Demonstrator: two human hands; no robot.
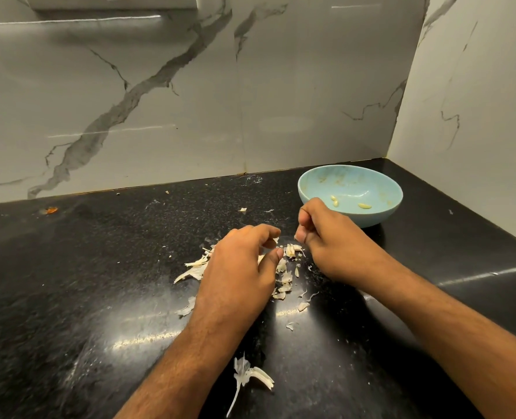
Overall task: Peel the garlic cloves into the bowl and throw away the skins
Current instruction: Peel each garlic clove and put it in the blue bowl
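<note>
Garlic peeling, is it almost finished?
Partly. A few peeled cloves already lie in the blue bowl. The left hand and right hand are both down at the pile of skins on the black counter; what they hold is unclear. The skins still need throwing away.

Single head view, taken from above and behind the hands and directed forward and down at a black counter (pixel 99 267). Both forearms enter from the lower edge; the left hand (pixel 238 264) and right hand (pixel 332 240) are seen close, near the centre of the frame. The bowl (pixel 380 213) is seen just beyond the right hand, toward the corner where the marble back wall (pixel 160 101) and side wall (pixel 477 116) meet. The wide-angle lens takes in the walls in the upper half and the counter in the lower half. No second view is given, so no part of the scene is shared.
</note>
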